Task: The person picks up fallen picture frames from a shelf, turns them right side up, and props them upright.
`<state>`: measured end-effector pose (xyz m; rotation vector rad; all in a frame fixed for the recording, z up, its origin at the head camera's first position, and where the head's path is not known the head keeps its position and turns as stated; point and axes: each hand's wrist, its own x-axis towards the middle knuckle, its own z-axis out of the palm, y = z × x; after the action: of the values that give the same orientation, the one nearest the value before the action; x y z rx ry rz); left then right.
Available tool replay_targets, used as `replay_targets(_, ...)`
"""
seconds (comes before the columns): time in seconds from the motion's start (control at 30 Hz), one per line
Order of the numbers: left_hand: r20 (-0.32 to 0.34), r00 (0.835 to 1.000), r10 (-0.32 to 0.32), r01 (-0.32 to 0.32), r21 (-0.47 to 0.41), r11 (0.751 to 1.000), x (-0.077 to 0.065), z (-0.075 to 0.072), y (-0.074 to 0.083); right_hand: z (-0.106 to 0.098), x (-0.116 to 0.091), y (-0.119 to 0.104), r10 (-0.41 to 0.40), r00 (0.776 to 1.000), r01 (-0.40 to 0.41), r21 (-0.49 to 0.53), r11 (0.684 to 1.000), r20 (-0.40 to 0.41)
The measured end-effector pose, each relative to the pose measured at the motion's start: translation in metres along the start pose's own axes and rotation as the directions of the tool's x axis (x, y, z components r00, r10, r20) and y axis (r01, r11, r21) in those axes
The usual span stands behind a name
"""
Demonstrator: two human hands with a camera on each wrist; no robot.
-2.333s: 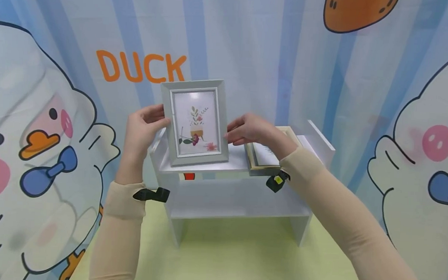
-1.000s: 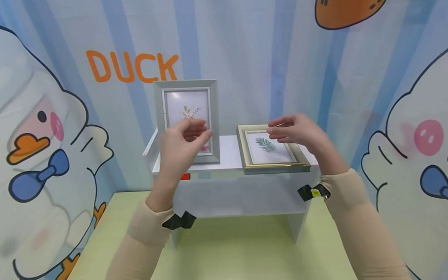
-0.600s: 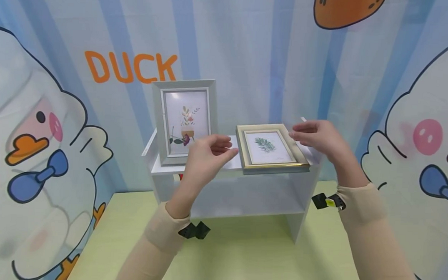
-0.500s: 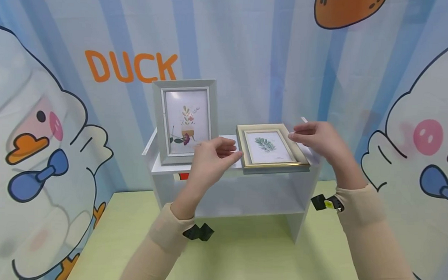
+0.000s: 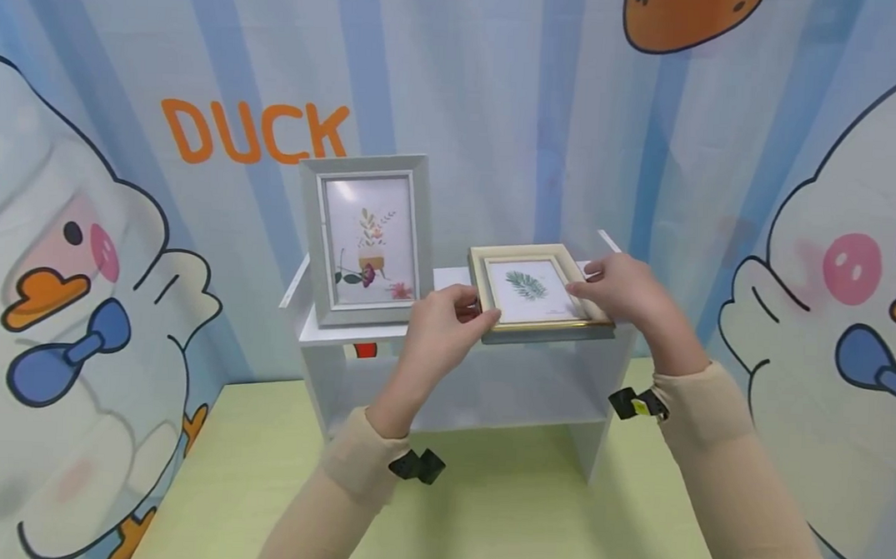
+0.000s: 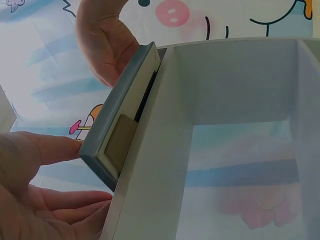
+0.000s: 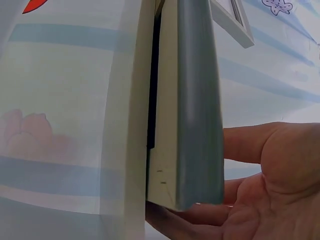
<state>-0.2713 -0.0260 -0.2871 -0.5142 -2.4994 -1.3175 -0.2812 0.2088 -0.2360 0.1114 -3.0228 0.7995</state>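
A gold-edged picture frame [image 5: 530, 293] with a green leaf print lies face up on the top of the white shelf [image 5: 488, 398]. My left hand [image 5: 440, 327] pinches its left edge near the front corner; in the left wrist view, the thumb [image 6: 57, 149] touches the corner and the fingers lie lower. At the opposite edge, my right hand [image 5: 626, 294] grips the frame, thumb on the upper side. The right wrist view has fingers [image 7: 200, 217] reaching past the frame's end, partly hidden. Left of it stands a grey picture frame [image 5: 363, 242], upright, with a potted-plant print.
A small rose [image 5: 356, 277] shows in front of the upright frame's picture. The shelf has low side panels [image 5: 294, 281] and stands on a pale green surface [image 5: 259, 471]. Behind hangs a striped duck curtain [image 5: 486, 106].
Both hands have left the grey frame, which stays upright. My left hand has crossed rightward to the gold-edged frame; my right hand has moved right and come down on its far edge.
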Motion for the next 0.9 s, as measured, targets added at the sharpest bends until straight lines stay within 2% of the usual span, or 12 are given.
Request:
replay_targets(0.17,-0.031,0.999,0.012,-0.012,-0.024,1.0,-0.001,0.005,0.001,0.0,0.002,-0.002,0.002,1.0,-0.002,-0.005,1.0,0.006)
replay_targets(0.47,-0.12,0.993,-0.018,-0.004,-0.182,0.983,-0.005,0.011,-0.002,0.002,0.003,-0.008,0.049,0.999,-0.048,0.087,0.995,-0.017)
replay_targets(0.73,-0.197,0.98,-0.013,-0.057,-0.341,0.938,-0.004,0.018,-0.004,0.006,0.006,-0.007,0.064,0.994,-0.051,0.151,0.987,-0.086)
replay_targets(0.9,-0.243,0.97,-0.011,-0.086,-0.386,0.918,-0.004,0.02,-0.006,0.007,0.007,-0.005,0.072,0.985,-0.036,0.222,0.974,-0.157)
